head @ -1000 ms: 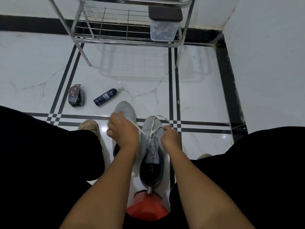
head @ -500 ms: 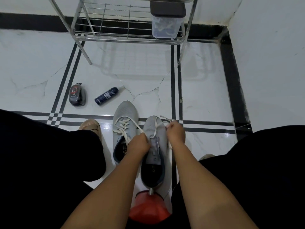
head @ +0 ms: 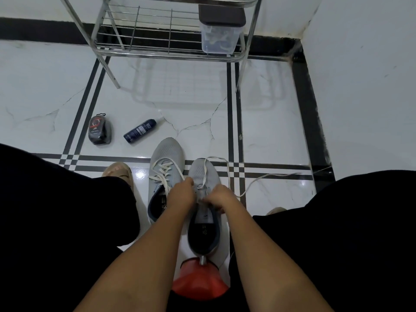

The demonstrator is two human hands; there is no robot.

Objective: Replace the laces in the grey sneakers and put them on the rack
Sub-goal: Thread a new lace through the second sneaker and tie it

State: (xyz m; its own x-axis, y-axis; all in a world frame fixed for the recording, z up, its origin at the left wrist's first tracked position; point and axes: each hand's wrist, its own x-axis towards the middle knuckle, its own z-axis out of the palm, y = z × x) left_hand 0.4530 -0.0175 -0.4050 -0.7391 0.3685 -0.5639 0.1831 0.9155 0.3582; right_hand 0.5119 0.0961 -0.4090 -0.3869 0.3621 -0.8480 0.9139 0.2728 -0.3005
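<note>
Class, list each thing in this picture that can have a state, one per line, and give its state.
Left sneaker: laced, on floor.
Right sneaker: partly laced, lace end trailing right.
Left hand: pinching the lace.
Right hand: pinching the lace.
Rack: no sneakers on its lower shelf.
Spray bottle: lying down.
Box: lidded, on rack.

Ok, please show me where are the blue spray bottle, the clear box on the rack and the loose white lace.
blue spray bottle [head: 140, 131], head view, middle of its body.
clear box [head: 218, 39], head view, its front wall.
loose white lace [head: 265, 177], head view, the stretch lying on the floor.
</note>
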